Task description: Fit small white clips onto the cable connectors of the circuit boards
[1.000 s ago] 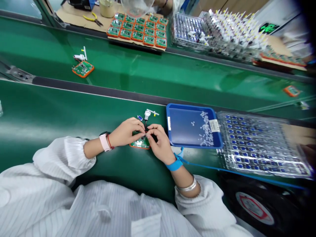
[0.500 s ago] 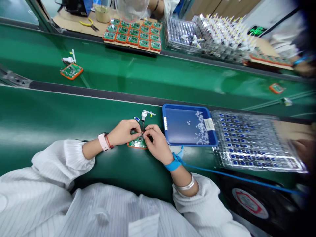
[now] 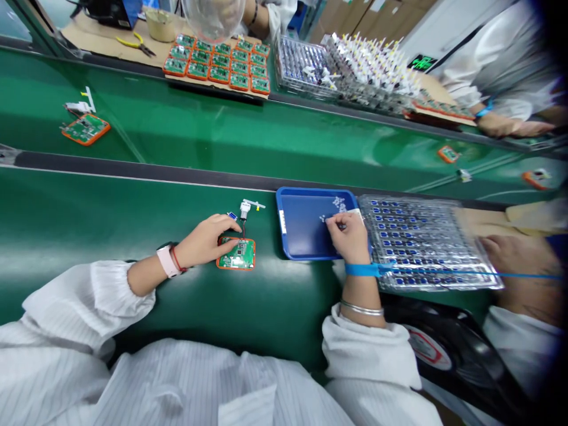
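Note:
A green circuit board (image 3: 243, 258) in an orange frame lies flat on the green bench. My left hand (image 3: 206, 239) holds it at its left side, the thumb on top and the forefinger stretched above its upper edge. Thin wires run from the board to a white connector-like part (image 3: 245, 209) with a pale arm and a yellow tip. A small blue part (image 3: 231, 216) lies beside the left fingertips. My right hand (image 3: 348, 234) is over the blue tray (image 3: 302, 231), fingers pinched beside small white pieces (image 3: 339, 204); anything between the fingertips is hidden.
A clear plastic tray (image 3: 412, 242) of blue parts stands right of the blue tray, near another person's hand (image 3: 501, 254). Across the bench are framed boards (image 3: 219, 62), white parts (image 3: 373, 65) and yellow-handled pliers (image 3: 135, 44). A blue cord (image 3: 444, 273) trails from my right wrist.
My right hand has left the circuit board and moved right to the blue tray. My left hand stays at the board. The view has shifted, and another person's arm now shows more at the right.

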Motion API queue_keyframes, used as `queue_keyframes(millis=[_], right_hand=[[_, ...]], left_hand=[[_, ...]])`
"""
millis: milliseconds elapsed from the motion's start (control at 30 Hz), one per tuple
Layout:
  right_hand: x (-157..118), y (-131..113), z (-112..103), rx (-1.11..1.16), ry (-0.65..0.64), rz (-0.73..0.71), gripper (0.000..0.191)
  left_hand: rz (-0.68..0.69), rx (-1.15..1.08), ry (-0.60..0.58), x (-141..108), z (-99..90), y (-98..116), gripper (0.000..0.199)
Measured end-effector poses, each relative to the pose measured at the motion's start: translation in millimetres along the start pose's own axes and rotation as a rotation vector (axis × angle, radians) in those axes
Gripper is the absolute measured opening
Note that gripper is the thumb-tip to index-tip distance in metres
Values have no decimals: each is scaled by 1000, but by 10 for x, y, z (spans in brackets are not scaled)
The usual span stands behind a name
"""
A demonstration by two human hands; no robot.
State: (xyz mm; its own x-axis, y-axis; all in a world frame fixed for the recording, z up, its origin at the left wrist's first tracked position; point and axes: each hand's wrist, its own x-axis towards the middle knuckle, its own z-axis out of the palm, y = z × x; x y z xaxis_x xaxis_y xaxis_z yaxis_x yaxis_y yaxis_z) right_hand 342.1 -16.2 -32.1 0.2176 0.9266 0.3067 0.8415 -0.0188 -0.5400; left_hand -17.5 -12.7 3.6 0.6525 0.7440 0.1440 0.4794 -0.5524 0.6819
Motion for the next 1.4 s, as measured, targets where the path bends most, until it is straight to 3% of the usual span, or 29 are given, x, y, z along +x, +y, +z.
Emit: queue_keyframes(millis=[267,400,533,633,1033,1200,1400], right_hand=[[18,-66,-30,-3,-57,-51,11],[-127,-629,-17,137,-28,-151,12],[-476,-1375,169,398,-229,-284,10],[-674,-1641,335,482,-339,-273,11],[-694,-1603,457,495,-474,-209,11],[-672,-1593,493,488,-504,-183,13],[-653,-1648,370,441,-416,-283,12]], left_hand=[[-1,-60,6,-1,4,-24,16],[-30,-170,65,13,28,6,9],[-39,-297,98,7,59,91,13],[-49,-337,78,-14,68,146,12],[-148,-236,68,-11,78,169,11],[-209,-210,12,66,29,213,13],[-179,-68,-9,-21,-33,184,11]])
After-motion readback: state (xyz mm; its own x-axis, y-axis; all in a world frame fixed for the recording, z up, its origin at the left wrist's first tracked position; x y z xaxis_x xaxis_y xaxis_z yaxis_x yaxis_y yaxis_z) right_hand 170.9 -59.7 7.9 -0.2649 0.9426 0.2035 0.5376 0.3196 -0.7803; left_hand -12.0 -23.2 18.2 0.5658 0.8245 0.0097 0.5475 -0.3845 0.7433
